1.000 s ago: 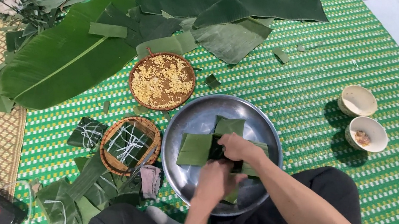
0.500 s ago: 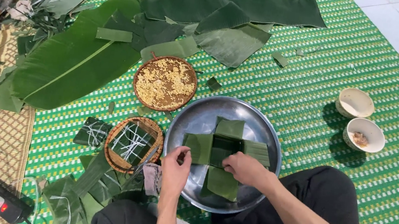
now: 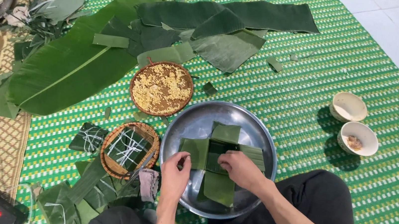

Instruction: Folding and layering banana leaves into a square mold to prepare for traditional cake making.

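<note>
Left hand (image 3: pixel 175 170): fingers curled together, pinching the left flap of the leaf cross.
Right hand (image 3: pixel 242 169): fingers together, laid flat and pressing on the centre of the leaf cross; it grips nothing that can be seen.
Leaf cross (image 3: pixel 217 165): green banana-leaf strips laid as four flaps, far, near, left and right, inside the steel basin (image 3: pixel 193 121); matte, ribbed, creased at the folds; the middle is hidden under the right hand.
Steel basin: round and shiny, on the green woven mat (image 3: pixel 310 104) just beyond the person's knees.
Risk, tearing: the strips would likely split along their ribs if a flap is pulled hard against the pressing hand.
Risk, slipping: the flaps may slide out of square on the smooth metal if pressure on the centre eases.
Flat basket of yellow grain (image 3: pixel 161 88): just far-left of the basin.
Basket with a tied parcel (image 3: pixel 130 148): touching the basin's left rim; a second parcel (image 3: pixel 87 137) lies beside it.
Two pale bowls (image 3: pixel 353 122): right, well apart from the basin.
Large banana leaf (image 3: pixel 72 62): far left.
</note>
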